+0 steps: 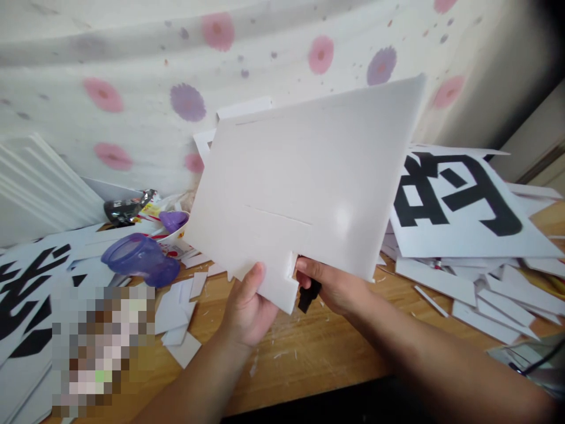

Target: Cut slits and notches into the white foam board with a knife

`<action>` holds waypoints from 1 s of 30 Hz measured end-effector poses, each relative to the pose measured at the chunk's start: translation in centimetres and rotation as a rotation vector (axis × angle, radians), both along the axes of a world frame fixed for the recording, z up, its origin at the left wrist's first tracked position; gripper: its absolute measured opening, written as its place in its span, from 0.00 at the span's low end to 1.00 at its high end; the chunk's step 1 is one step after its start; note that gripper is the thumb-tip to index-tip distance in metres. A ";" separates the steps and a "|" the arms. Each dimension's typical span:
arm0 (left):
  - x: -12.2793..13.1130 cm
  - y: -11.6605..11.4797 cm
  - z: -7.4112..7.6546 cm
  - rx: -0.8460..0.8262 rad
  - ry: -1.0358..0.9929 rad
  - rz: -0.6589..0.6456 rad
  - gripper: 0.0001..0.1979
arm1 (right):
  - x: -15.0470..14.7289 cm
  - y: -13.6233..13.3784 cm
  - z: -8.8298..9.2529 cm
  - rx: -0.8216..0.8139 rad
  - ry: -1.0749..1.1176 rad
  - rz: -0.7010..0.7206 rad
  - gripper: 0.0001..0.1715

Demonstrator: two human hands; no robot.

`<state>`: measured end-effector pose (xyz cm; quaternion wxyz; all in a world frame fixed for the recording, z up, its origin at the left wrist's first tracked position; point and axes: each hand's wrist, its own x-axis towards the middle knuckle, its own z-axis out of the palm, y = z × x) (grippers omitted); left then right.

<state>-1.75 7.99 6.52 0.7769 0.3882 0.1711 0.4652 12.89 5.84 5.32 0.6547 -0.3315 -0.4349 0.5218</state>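
Fingers (258, 275) of the left hand (247, 309) close on the lower edge of the board (309, 176), thumb in front and the rest hidden behind. The right hand (335, 288) pinches the same edge just beside it, and a black tool (308, 296) is tucked under its fingers. What the tool is cannot be told. The board is raised and tilted above the table (309, 347), clear of everything on it.

Handling note: the sheet appears thin and stiff, so a 2-handed grip at 1 edge leaves the far corner unsupported. A light, even pinch, with the tool's end kept off the face, would likely avoid creasing or marking it.

Materials: the board is white, smooth and faintly glossy, roughly rectangular, with 2 straight slits visible and a notched tab at the bottom. White offcuts (176, 330), mostly narrow strips and small rectangles, litter the wooden top. A translucent purple cup (139, 259) lies on its side at left. A printed sheet (463, 200) bears a bold black character. Flower-patterned cloth (185, 100) hangs behind.
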 end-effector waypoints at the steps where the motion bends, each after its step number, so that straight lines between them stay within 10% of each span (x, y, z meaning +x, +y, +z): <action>1: 0.1 0.0 0.1 0.003 0.002 0.006 0.17 | -0.1 0.0 0.0 -0.006 0.015 0.002 0.21; 30: -0.4 0.3 0.0 0.058 -0.019 0.151 0.14 | -0.5 -0.3 0.6 -0.069 0.067 -0.072 0.20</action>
